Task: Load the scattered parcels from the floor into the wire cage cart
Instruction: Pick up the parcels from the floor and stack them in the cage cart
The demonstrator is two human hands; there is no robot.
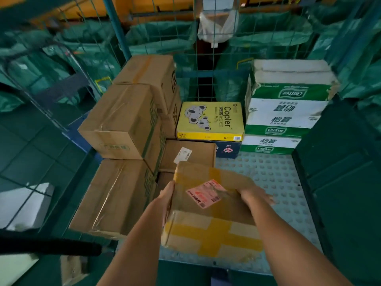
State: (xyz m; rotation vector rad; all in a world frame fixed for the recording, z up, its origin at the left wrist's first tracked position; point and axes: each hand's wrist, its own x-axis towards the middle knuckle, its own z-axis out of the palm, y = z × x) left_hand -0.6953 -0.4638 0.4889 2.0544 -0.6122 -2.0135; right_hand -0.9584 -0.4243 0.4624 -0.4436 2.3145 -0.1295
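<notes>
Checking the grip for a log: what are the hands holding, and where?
A taped cardboard parcel, held between both hands: left hand on its left side, right hand on its right edge.

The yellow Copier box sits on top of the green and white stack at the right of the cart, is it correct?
No. The head view shows the yellow Copier box resting on a dark blue box, beside the green and white stack, not on it.

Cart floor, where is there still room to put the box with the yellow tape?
Free: the dotted cart floor on the right, between the taped box in both hands, the green-and-white cartons behind and the green side wall. Crowded: the left side, stacked with brown boxes, and the back middle under the yellow Copier box.
</notes>
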